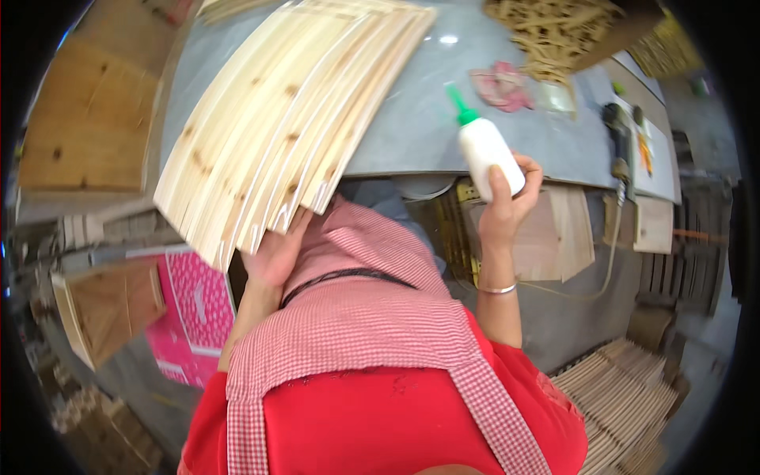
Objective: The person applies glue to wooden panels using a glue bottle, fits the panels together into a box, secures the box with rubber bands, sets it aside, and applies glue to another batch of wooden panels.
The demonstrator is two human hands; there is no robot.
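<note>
My right hand [511, 198] is closed round the lower part of a white squeeze bottle [487, 150]. Its green nozzle points up and away, above the grey table. To the left, several long pale wooden boards [261, 119] lie side by side in a slanted stack. Glossy white lines run along some of their edges, and their near ends jut over the table's front edge. Beneath those ends, my left hand [273, 253] holds the boards from below, its fingers partly hidden by the wood.
Past the bottle, a pink cloth [503, 85] and a heap of tan strips [558, 36] lie on the grey table [408, 131]. A dark corded tool [616, 131] rests at the right. Wooden boxes and a pink carton [198, 301] stand at left; stacked slats [617, 396] lie at lower right.
</note>
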